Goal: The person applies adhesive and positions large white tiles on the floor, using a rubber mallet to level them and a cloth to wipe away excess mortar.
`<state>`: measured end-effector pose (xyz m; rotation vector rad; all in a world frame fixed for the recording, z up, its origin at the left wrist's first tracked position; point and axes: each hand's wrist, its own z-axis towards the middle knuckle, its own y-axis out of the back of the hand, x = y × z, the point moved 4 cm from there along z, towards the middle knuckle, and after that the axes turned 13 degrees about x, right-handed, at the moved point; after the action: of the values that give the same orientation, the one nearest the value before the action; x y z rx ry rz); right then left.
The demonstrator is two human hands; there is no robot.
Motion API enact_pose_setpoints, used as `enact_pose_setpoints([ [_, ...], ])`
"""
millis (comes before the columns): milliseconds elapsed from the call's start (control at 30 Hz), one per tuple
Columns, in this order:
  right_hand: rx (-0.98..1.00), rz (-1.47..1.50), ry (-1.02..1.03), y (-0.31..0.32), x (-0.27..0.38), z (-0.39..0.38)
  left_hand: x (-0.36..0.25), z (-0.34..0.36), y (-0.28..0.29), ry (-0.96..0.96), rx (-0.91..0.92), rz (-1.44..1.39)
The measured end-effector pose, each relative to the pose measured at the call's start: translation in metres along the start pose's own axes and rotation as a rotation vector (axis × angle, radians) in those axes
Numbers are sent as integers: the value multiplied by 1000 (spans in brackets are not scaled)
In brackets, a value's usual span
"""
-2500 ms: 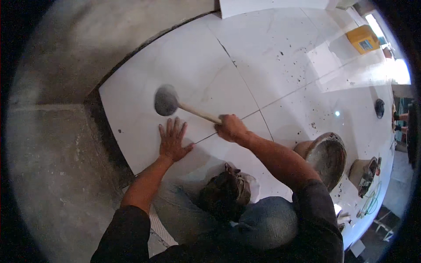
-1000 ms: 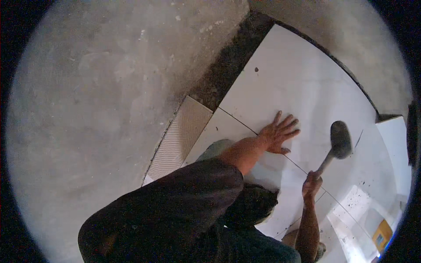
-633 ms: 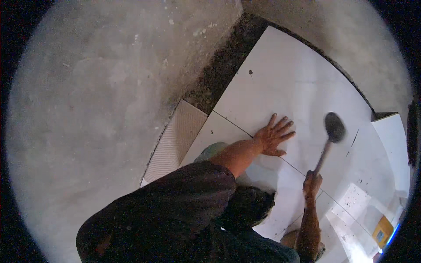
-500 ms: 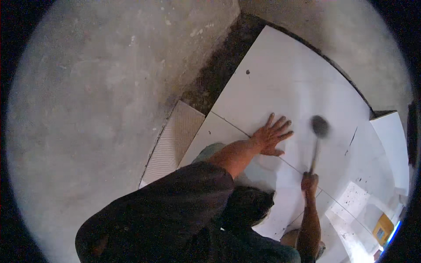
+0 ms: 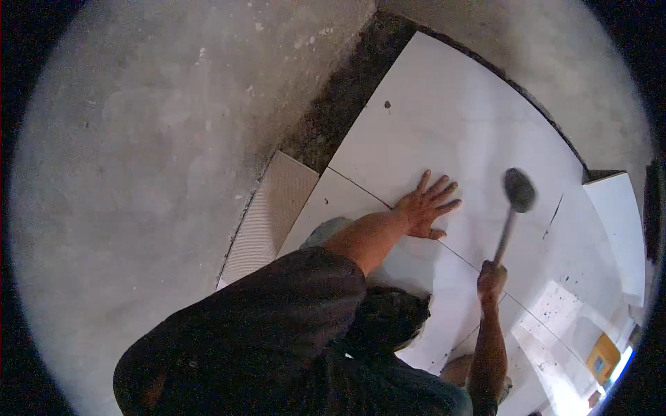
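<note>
My left hand [image 5: 426,206] lies flat with fingers spread on a large white floor tile [image 5: 444,111], close to the joint with the neighbouring tile. My right hand [image 5: 492,279] is wrapped round the handle of a mallet with a dark, rounded head [image 5: 519,190]. The mallet head is over the same large tile, to the right of my left hand; whether it touches the surface I cannot tell. Dark spots mark the tile, one near its upper left edge.
A narrow tile piece with a ridged face [image 5: 267,215] lies by the grey wall [image 5: 159,152] at left. Dark bare ground [image 5: 343,97] runs between wall and tiles. At right are an upright white panel [image 5: 619,236] and a yellow object [image 5: 603,358].
The mallet head has shifted slightly right and up and looks less blurred. My right hand has risen a little. The left hand stays spread on the tile.
</note>
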<state>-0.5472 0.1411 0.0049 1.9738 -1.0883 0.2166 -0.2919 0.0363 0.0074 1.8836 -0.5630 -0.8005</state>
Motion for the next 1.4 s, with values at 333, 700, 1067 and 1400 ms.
enact_pose_setpoints([
  [333, 124, 519, -43, 3, 49, -23, 11, -5, -7, -24, -74, -92],
  [700, -61, 432, -208, -59, 71, -28, 39, -24, -6, -310, -133, -30],
  [1067, -6, 248, 35, -96, 62, -20, 39, -24, -19, -284, -104, -68],
  [1400, -164, 278, -9, -80, 17, -5, 30, -23, -13, -289, -111, -39],
])
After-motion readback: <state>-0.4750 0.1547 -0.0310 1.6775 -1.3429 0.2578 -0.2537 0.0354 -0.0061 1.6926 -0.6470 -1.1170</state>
